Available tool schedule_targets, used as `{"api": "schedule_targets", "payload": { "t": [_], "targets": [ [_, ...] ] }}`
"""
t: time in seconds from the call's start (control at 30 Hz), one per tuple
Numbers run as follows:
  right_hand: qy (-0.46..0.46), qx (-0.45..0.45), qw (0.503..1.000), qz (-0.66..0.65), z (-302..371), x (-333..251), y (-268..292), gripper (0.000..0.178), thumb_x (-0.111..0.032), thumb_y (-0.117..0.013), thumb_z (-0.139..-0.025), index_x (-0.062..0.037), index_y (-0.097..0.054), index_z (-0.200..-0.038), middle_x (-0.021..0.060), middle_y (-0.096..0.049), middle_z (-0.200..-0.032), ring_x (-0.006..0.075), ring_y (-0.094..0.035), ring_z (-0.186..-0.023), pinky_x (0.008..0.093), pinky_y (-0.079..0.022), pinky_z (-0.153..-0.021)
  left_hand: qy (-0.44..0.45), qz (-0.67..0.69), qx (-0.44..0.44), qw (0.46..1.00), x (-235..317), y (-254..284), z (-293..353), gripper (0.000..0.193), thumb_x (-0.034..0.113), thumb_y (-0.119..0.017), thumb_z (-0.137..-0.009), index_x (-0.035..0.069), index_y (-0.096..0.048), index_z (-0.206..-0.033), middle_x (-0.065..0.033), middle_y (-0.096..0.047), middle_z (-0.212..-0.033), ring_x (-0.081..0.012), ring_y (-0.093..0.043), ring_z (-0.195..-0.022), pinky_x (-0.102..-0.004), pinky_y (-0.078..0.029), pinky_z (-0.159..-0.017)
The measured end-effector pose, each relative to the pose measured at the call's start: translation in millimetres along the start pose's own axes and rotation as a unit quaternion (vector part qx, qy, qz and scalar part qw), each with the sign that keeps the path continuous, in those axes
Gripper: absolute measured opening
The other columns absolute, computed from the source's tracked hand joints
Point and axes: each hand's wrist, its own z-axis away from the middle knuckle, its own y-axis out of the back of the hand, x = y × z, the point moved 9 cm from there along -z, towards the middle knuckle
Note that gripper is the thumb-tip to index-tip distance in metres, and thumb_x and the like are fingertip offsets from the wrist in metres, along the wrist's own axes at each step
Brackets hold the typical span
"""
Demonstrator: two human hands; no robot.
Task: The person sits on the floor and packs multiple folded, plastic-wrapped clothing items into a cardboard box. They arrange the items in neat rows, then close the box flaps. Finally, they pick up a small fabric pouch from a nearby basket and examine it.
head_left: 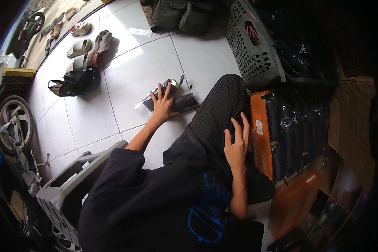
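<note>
My left hand (163, 104) lies with spread fingers on a dark thing in clear plastic (147, 101) on the tiled floor; its pale end and black wrist loop (182, 80) look like those of a compact folding umbrella. The palm hides part of it. Beside that hand, toward my knee, lies a second slim black item (185, 102), partly covered. Fingers apart, my right hand (238, 145) rests against my striped trouser leg and holds nothing.
Close on my right stands an orange-sided carton (262, 134) of black plastic-wrapped bundles, below a grey perforated basket (256, 50). A grey crate (63, 193) is at my left. Farther off are a black plastic bag (82, 82), sandals (98, 48) and a bicycle wheel (28, 122).
</note>
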Motion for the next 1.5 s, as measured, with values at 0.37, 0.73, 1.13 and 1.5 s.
{"api": "schedule_targets", "payload": {
  "t": [0.37, 0.73, 1.13, 1.5],
  "targets": [
    [-0.027, 0.053, 0.997, -0.041, 20.9, 19.8, 14.8, 0.035, -0.016, -0.065, -0.089, -0.007, -0.06, -0.122, 0.0116, -0.042, -0.144, 0.0311, -0.052, -0.124, 0.0697, -0.022, -0.109, 0.009, 0.048, 0.077, 0.996, 42.0, 18.3, -20.3, 0.066, 0.043, -0.081, -0.069, 0.001, -0.048, -0.108, -0.0167, -0.063, -0.104, -0.0349, -0.06, -0.1, -0.0418, -0.047, -0.083],
    [-0.072, -0.128, 0.909, -0.391, 21.6, 14.8, -27.8, 0.092, -0.028, -0.082, -0.075, -0.0009, -0.03, -0.146, 0.0231, -0.043, -0.143, 0.0382, -0.049, -0.127, 0.0409, -0.044, -0.101, 0.113, 0.583, 0.031, 0.804, 153.1, 124.5, -2.7, 0.052, 0.036, -0.073, -0.084, -0.005, -0.052, -0.11, -0.0182, -0.064, -0.099, -0.0202, -0.065, -0.085, -0.032, -0.053, -0.072],
    [-0.163, 0.306, 0.818, -0.459, 74.6, 111.4, 93.9, 0.044, -0.009, -0.07, -0.089, 0.0049, -0.055, -0.127, 0.0116, -0.066, -0.114, 0.0153, -0.061, -0.105, 0.0279, -0.049, -0.09, 0.041, 0.731, -0.097, 0.674, 361.3, 126.1, 16.0, 0.057, 0.021, -0.072, -0.089, 0.005, -0.034, -0.128, -0.0141, -0.053, -0.117, -0.0215, -0.057, -0.104, -0.0333, -0.051, -0.085],
    [-0.265, 0.423, 0.684, -0.532, 116.6, 182.0, 138.9, 0.028, -0.011, -0.054, -0.099, 0.0034, -0.053, -0.123, 0.007, -0.064, -0.101, 0.0105, -0.061, -0.079, 0.0249, -0.051, -0.07, -0.014, 0.813, -0.166, 0.557, 522.1, 130.8, -1.6, 0.059, 0.034, -0.067, -0.092, 0.006, -0.034, -0.132, -0.0123, -0.05, -0.122, -0.0219, -0.051, -0.108, -0.0364, -0.047, -0.09]
  ]
}}
